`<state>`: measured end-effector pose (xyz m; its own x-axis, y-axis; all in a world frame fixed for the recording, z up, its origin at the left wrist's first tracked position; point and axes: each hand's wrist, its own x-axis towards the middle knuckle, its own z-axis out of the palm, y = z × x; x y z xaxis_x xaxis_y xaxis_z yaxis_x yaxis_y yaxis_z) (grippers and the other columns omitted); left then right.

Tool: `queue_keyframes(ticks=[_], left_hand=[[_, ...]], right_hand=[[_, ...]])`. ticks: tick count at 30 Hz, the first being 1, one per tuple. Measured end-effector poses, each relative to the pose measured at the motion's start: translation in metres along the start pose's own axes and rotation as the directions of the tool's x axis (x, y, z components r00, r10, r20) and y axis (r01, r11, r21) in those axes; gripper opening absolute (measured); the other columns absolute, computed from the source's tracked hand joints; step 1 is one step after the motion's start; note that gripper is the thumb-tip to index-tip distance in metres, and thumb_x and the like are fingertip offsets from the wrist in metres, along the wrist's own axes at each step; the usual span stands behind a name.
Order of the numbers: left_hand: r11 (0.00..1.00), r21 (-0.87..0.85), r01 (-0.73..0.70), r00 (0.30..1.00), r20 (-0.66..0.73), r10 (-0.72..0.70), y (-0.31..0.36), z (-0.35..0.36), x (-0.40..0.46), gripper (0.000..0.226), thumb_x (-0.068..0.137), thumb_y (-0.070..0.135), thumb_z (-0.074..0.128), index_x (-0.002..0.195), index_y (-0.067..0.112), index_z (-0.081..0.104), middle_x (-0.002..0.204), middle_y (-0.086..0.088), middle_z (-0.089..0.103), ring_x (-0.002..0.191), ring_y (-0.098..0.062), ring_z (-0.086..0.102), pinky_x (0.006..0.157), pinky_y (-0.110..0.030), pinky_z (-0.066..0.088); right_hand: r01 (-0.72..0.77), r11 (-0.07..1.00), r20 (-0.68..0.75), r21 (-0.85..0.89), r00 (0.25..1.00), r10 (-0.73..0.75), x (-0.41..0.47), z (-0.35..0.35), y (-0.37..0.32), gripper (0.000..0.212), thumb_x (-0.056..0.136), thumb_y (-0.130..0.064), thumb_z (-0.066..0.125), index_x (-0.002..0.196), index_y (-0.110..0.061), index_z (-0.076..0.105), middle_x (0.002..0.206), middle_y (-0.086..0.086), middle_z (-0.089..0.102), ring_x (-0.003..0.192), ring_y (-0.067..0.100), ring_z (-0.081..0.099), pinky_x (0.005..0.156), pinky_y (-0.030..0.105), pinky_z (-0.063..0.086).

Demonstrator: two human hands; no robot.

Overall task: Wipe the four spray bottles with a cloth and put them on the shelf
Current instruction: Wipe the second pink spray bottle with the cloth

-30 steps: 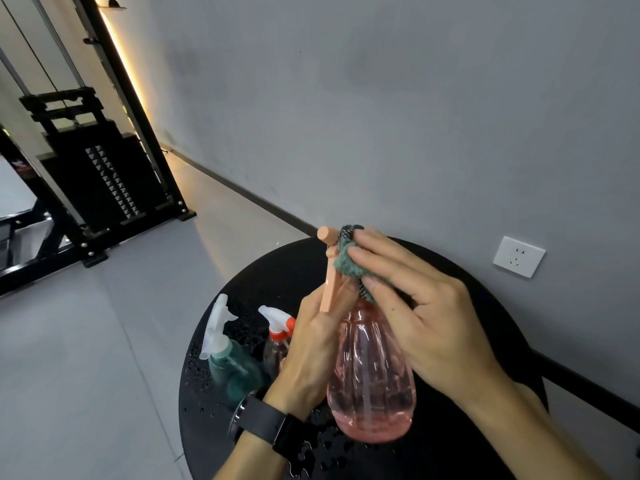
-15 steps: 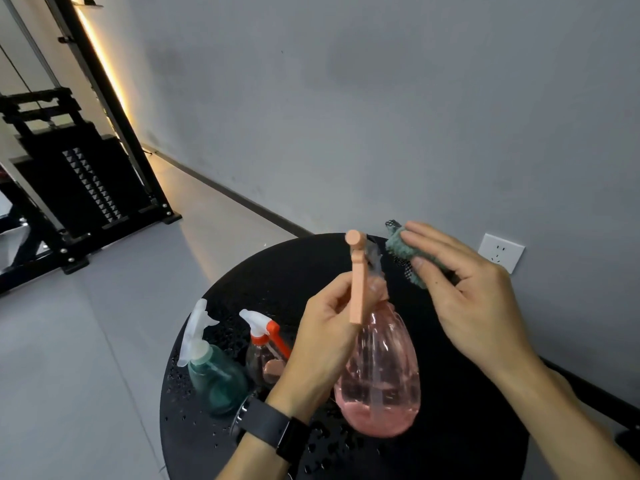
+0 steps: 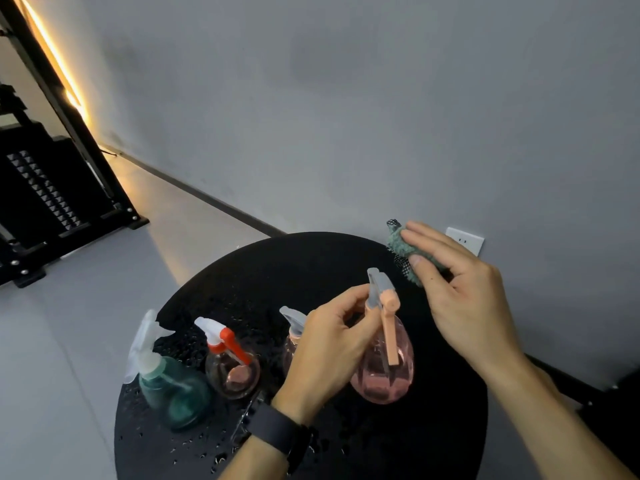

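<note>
My left hand [image 3: 329,344] grips the neck of a pink spray bottle [image 3: 382,375] with a grey head and a peach trigger, held just above the round black table [image 3: 446,410]. My right hand [image 3: 457,299] holds a bunched green cloth [image 3: 401,245] up and to the right of the bottle, clear of it. Three more bottles stand on the table to the left: a teal one [image 3: 173,393], a clear one with a red and white head [image 3: 232,368], and a pink one [image 3: 292,341] half hidden behind my left hand.
Water drops dot the table top, mostly at its left and front. A grey wall with a white socket [image 3: 465,239] stands close behind. A black weight machine [image 3: 45,192] stands on the grey floor at the far left. No shelf is in view.
My right hand with the cloth has lifted off the bottle's head and moved up and right. The bottle has turned in my left hand, trigger now facing me. The camera has tilted.
</note>
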<state>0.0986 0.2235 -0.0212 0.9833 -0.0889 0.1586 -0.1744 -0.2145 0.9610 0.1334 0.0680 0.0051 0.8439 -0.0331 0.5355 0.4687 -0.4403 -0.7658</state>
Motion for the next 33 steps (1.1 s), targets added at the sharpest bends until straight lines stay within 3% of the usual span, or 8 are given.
queue_keyframes(ticks=[4,8,12,17,25,30,33], left_hand=[[0.999,0.043,0.021,1.000,-0.014,-0.021,-0.009,0.009,0.006,0.038,0.084,0.066,0.054,0.106,0.039,0.069,0.093,-0.002,0.073,0.091,-0.027,0.068,0.085,-0.046,0.054],[0.993,0.099,0.061,0.998,-0.038,-0.057,-0.022,0.019,0.011,0.023,0.096,0.046,0.055,0.113,0.037,0.066,0.091,-0.001,0.074,0.088,-0.023,0.069,0.083,-0.049,0.055],[0.975,0.212,0.061,0.995,-0.094,-0.042,-0.034,0.030,0.016,0.012,0.097,0.036,0.059,0.106,0.039,0.066,0.085,-0.001,0.073,0.080,-0.019,0.068,0.076,-0.041,0.054],[0.956,0.266,0.126,0.983,-0.160,-0.085,-0.048,0.041,0.024,0.015,0.094,0.028,0.063,0.095,0.043,0.064,0.084,0.000,0.073,0.079,-0.016,0.069,0.076,-0.040,0.055],[0.941,0.255,0.223,0.948,-0.280,-0.149,-0.066,0.050,0.033,0.007,0.092,0.024,0.064,0.094,0.025,0.071,0.078,0.003,0.072,0.075,-0.014,0.068,0.076,-0.045,0.055],[0.944,0.210,0.254,0.929,-0.326,-0.177,-0.069,0.054,0.037,0.012,0.092,0.025,0.065,0.103,0.026,0.072,0.086,0.009,0.073,0.082,-0.006,0.068,0.082,-0.040,0.055],[0.944,0.197,0.264,0.920,-0.345,-0.185,-0.071,0.056,0.037,0.008,0.091,0.025,0.067,0.097,0.028,0.070,0.084,0.009,0.072,0.081,-0.006,0.067,0.080,-0.037,0.055]], right_hand=[[-0.032,0.999,-0.011,-0.026,0.999,0.032,-0.001,-0.005,0.014,0.034,0.093,-0.001,0.058,0.120,-0.018,0.068,0.126,-0.021,0.056,0.123,-0.017,0.042,0.104,0.004,0.030],[-0.054,0.998,-0.011,-0.029,0.999,0.053,-0.004,-0.008,0.023,0.033,0.093,-0.001,0.057,0.121,-0.016,0.068,0.128,-0.017,0.058,0.122,-0.019,0.041,0.101,0.000,0.029],[-0.068,0.997,0.023,-0.036,0.997,0.069,-0.007,-0.010,0.030,0.034,0.094,-0.001,0.056,0.122,-0.018,0.068,0.128,-0.020,0.056,0.117,-0.027,0.039,0.098,-0.004,0.025],[-0.079,0.995,0.036,-0.054,0.996,0.081,-0.012,-0.014,0.038,0.035,0.094,-0.001,0.056,0.121,-0.019,0.067,0.125,-0.027,0.053,0.124,-0.019,0.039,0.099,-0.003,0.026],[-0.090,0.993,0.070,-0.075,0.993,0.096,-0.018,-0.019,0.049,0.035,0.093,0.001,0.056,0.121,-0.017,0.067,0.126,-0.024,0.053,0.126,-0.013,0.042,0.099,-0.003,0.025],[-0.096,0.992,0.083,-0.077,0.991,0.103,-0.019,-0.020,0.052,0.035,0.093,0.001,0.056,0.122,-0.015,0.067,0.126,-0.024,0.052,0.125,-0.014,0.041,0.099,-0.003,0.025],[-0.104,0.992,0.086,-0.076,0.990,0.110,-0.019,-0.022,0.054,0.035,0.094,0.000,0.056,0.122,-0.016,0.066,0.126,-0.025,0.051,0.123,-0.017,0.040,0.097,-0.004,0.025]])
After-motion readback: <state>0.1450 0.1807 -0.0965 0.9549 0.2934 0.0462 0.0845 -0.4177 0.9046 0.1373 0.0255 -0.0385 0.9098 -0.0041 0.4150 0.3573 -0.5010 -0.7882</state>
